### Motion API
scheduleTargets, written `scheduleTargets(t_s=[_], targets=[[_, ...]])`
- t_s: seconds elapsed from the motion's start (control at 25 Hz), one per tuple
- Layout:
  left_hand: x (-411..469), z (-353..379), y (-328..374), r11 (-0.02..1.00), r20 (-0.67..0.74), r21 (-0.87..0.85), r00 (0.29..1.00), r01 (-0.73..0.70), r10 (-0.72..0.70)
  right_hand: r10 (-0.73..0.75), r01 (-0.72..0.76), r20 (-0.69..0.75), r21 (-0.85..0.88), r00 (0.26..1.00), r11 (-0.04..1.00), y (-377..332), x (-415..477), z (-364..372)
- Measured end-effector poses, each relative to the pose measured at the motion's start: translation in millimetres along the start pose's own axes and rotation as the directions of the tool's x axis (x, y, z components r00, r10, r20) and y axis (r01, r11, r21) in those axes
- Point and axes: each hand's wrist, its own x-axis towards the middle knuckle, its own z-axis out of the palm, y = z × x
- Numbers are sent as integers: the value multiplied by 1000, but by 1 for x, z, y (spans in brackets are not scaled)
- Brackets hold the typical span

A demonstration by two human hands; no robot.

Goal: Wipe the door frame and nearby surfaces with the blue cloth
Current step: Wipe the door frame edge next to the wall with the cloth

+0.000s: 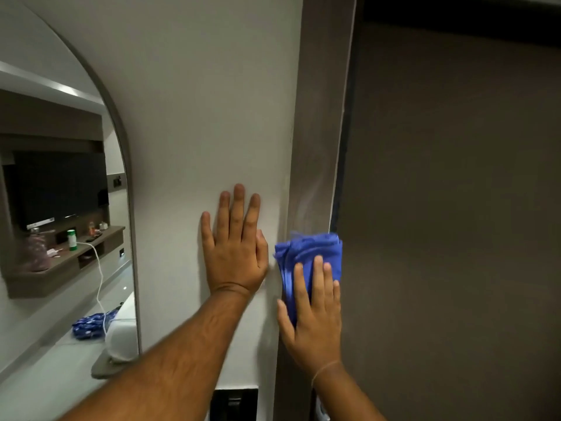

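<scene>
A folded blue cloth [306,253] lies flat against the brown door frame [318,132], low in the view. My right hand [315,311] presses on it with fingers spread, covering the cloth's lower part. My left hand [235,241] rests flat and open on the white wall [197,101] just left of the frame, its thumb close to the cloth's edge. The dark brown door [449,208] fills the right side.
An arched mirror [60,208] hangs on the wall at the left and reflects a TV, a shelf with small items, a white cable and a bed. A dark switch panel [233,404] sits on the wall below my left forearm.
</scene>
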Motion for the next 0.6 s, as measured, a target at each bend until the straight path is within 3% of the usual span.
scheduleTargets(t_s=[0.16,0.28,0.44,0.6], targets=[[0,0,-2,1000,-7,-10,1000,-10,10,-127,147,98,-247,987,958,15,-115,25],[-2,1,-2,1000,-15,-2,1000,-16,16,-183,204,93,-319,979,925,21,-127,30],[-2,4,-4,999,-24,14,999,-37,37,-184,197,90,-158,979,968,13,-17,8],[0,3,-3,1000,-31,-22,999,-21,20,-216,217,-96,4,972,976,9,140,-41]])
